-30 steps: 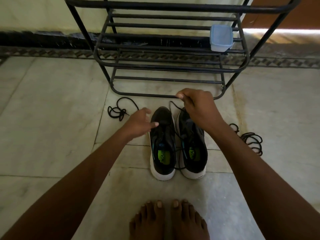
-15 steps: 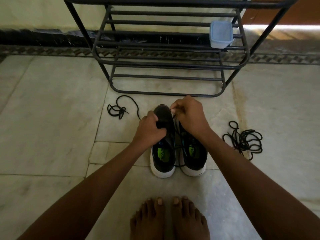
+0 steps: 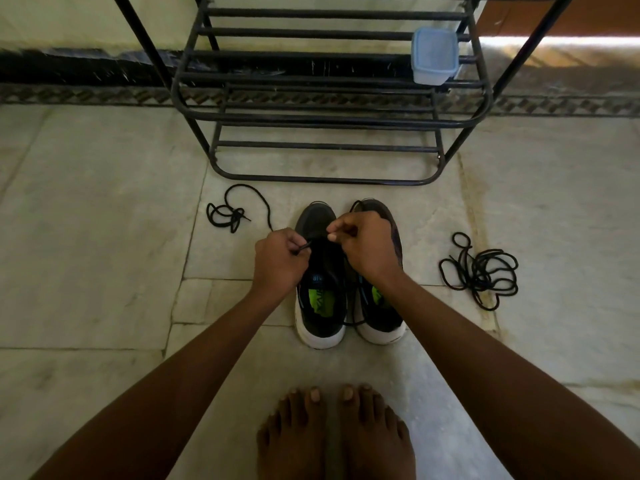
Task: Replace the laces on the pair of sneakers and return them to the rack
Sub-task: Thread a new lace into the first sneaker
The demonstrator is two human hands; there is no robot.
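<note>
Lace: while both hands work mid-frame, the thin black shoelace (image 3: 313,241) runs crosswise over the black white-soled left-hand sneaker (image 3: 320,275).
Grip: left hand (image 3: 278,263) pinches its end; right hand (image 3: 367,247), equally near, pinches the other side.

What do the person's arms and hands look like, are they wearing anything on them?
Nothing is worn on them. The left hand and right hand are bare, with no gloves, rings, watch or bracelets showing. Both forearms are bare right to the bottom edge of the picture, with no sleeves in view. The fingernails look short and plain.

Black sneakers (image 3: 322,271) with white soles, neon-green insoles; black rack (image 3: 325,119).
</note>
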